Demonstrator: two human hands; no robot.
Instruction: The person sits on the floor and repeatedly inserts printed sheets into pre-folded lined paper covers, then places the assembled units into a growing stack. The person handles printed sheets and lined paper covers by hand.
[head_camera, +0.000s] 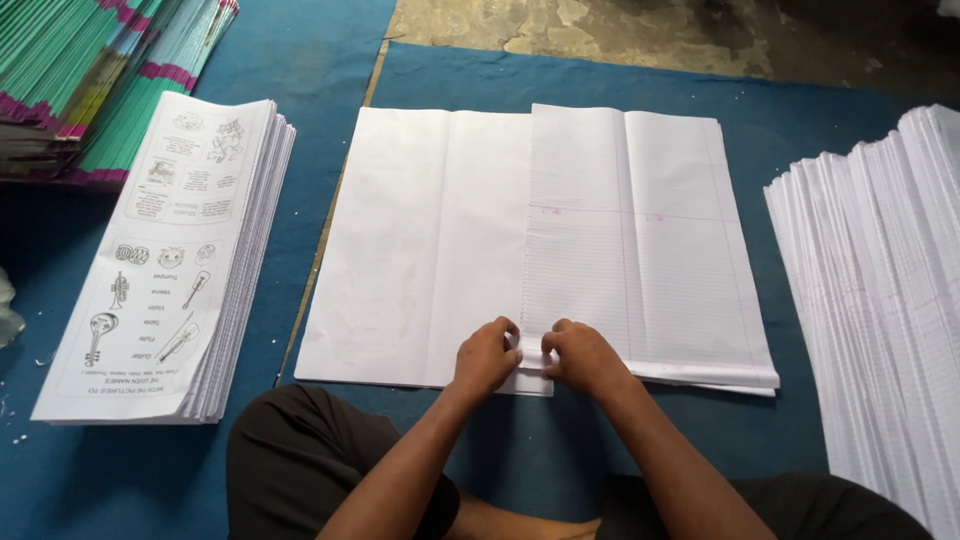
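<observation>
A stack of ruled white sheets (640, 240) lies on a blue mat, overlapping a wide plain white sheet (410, 250) on its left. Both hands rest together at the near edge of the ruled stack. My left hand (487, 355) and my right hand (580, 355) pinch the near edge of the paper close to its left corner, fingers curled, almost touching each other. My forearms reach in from the bottom of the view, over my dark-clothed knees.
A tall pile of printed white covers with small drawings (170, 270) lies at the left. Green and pink-edged booklets (90, 80) are stacked at the far left. Another fanned pile of ruled sheets (880, 300) sits at the right. Bare concrete floor (600, 30) lies beyond the blue mat (560, 440).
</observation>
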